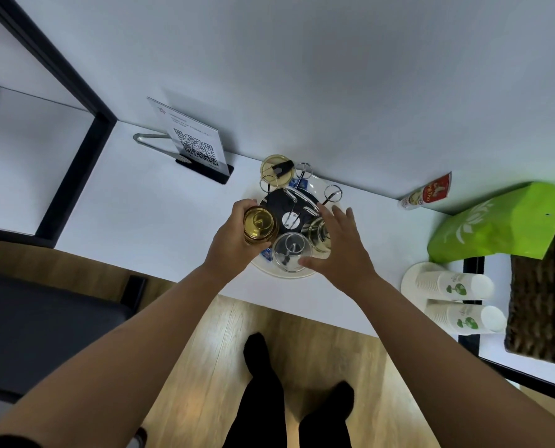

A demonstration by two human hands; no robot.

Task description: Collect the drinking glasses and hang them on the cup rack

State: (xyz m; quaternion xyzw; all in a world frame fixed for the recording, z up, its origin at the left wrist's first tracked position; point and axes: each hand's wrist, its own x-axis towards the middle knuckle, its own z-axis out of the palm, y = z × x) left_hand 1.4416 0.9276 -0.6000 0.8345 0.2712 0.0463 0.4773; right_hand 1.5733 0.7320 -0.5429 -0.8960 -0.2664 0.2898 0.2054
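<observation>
Amber glass gripped in my left hand, free rack peg at twelve o'clock; right hand released, spread.

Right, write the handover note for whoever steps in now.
Left hand: gripping an amber glass, held at the left side of the rack, not yet hung.
Right hand: open, fingers spread over the amber glass on the rack's right side; no grip.
Done: clear glass and that right amber glass sit inverted on the rack.
Left: hang the held glass; one more amber glass stands behind the rack. Several pegs are free.
</observation>
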